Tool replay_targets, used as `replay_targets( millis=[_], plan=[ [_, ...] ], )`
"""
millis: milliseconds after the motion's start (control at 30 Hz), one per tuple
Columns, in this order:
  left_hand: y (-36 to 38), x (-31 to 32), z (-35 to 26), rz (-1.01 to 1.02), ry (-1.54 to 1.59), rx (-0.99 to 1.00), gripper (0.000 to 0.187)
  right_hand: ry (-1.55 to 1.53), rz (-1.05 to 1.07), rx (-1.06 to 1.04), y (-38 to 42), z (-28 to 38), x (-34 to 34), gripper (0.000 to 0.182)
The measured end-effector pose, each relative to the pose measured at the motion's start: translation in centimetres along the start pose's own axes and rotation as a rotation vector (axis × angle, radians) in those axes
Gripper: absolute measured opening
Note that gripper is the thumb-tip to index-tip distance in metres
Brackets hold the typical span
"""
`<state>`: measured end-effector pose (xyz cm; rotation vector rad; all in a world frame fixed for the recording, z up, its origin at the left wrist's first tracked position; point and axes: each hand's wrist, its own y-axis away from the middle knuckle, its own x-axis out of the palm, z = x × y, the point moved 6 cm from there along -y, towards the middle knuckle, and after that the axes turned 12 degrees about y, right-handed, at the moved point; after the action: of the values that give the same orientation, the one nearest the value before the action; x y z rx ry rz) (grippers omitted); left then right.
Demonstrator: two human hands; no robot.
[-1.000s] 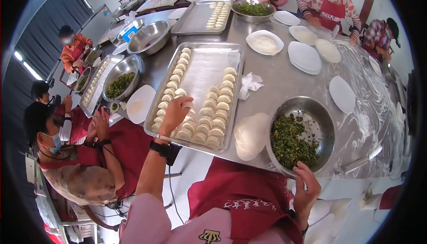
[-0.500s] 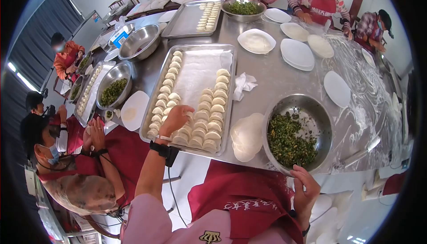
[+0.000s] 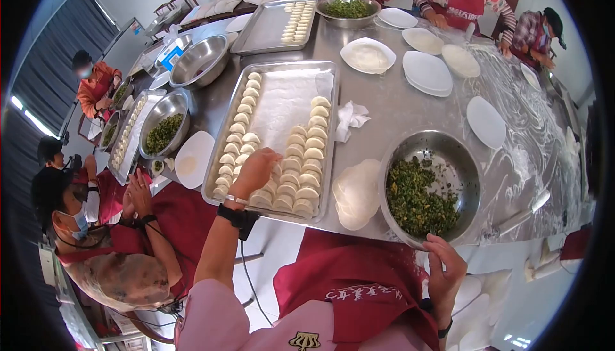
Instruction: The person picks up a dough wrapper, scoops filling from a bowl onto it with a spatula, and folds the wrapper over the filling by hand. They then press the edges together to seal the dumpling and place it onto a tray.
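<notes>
My left hand [image 3: 257, 170] reaches over the metal tray [image 3: 330, 204], its fingers bent and pressed together at a dumpling [image 3: 277, 173] in the inner row. The fingers partly cover this dumpling. Several rows of pale folded dumplings [image 3: 295, 166] fill the tray's near end and run up both sides. At the near rim of a steel bowl [image 3: 472, 178], my right hand [image 3: 444, 268] has its fingers curled in. Chopped green filling [image 3: 413, 200] lies inside that bowl. Whatever the right fingers grip is too small to make out. Between tray and bowl lies a stack of round wrappers [image 3: 356, 194].
A crumpled tissue [image 3: 351, 120] lies right of the tray. White plates [image 3: 428, 74] stand farther back, near floured table surface [image 3: 519, 133]. A dough scraper or knife [image 3: 525, 212] rests at right. Co-workers sit left and across, with bowls and another dumpling tray [image 3: 272, 27].
My left hand's fingers have drawn closer together and dipped slightly over the dumplings. My right hand has shifted a little right at the bowl's rim. The co-worker's hands at left have moved slightly.
</notes>
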<state>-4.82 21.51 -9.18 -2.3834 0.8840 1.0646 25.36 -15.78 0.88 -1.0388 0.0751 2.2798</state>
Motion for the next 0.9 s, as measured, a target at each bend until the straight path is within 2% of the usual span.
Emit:
replay_targets(
  millis=[67,467,767,900],
  plan=[
    [-0.1,0.2,-0.1,0.005,-0.061,0.002,0.03,-0.001,0.003,0.002,0.0,0.0,0.0,0.018],
    [0.0,-0.1,0.5,-0.047,0.092,-0.007,0.038,-0.03,0.009,-0.013,0.2,-0.3,-0.2,0.019],
    [0.6,0.5,-0.7,0.022,-0.168,0.032,0.046,-0.013,-0.018,-0.034,0.1,-0.2,-0.7,0.019],
    [1.0,0.8,-0.1,-0.011,-0.086,0.096,0.045,0.023,-0.08,-0.053,0.0,-1.1,-1.3,0.021]
  ],
)
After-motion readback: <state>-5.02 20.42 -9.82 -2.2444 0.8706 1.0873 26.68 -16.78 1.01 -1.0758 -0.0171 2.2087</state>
